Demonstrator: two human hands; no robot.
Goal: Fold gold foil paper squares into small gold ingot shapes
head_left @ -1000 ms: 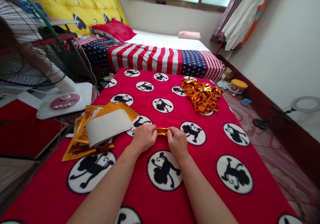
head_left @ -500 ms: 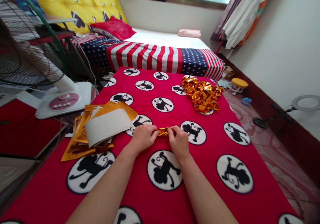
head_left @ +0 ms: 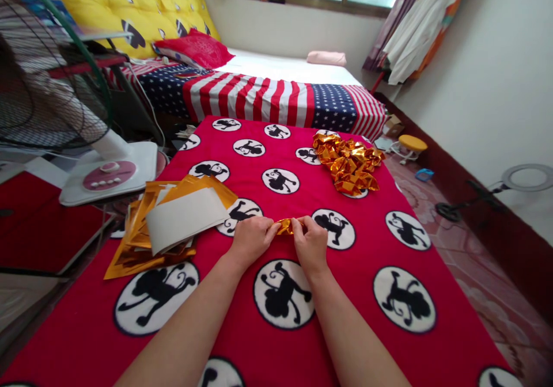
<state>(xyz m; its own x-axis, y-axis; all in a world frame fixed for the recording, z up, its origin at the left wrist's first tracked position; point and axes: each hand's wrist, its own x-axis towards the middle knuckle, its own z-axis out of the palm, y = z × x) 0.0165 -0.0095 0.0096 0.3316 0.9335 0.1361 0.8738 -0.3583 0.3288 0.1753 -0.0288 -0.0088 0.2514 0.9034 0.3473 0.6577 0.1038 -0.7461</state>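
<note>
A small folded piece of gold foil paper (head_left: 284, 226) is pinched between my two hands over the red blanket (head_left: 354, 277) with black monkey circles. My left hand (head_left: 252, 239) grips its left end and my right hand (head_left: 310, 243) grips its right end, fingertips close together. To the left lies a stack of gold foil sheets (head_left: 166, 220), the top one white side up. At the far right of the blanket sits a pile of folded gold foil pieces (head_left: 349, 163).
A fan base (head_left: 110, 174) and fan cage (head_left: 38, 70) stand at the left. A bed with a stars-and-stripes cover (head_left: 268, 96) lies behind, with a yellow cushion (head_left: 129, 12). A yellow stool (head_left: 412, 145) and ring-light stand (head_left: 496, 194) are on the floor at right.
My hands have drawn closer together on the gold foil piece, so less of it shows between the fingers. The piles have not moved.
</note>
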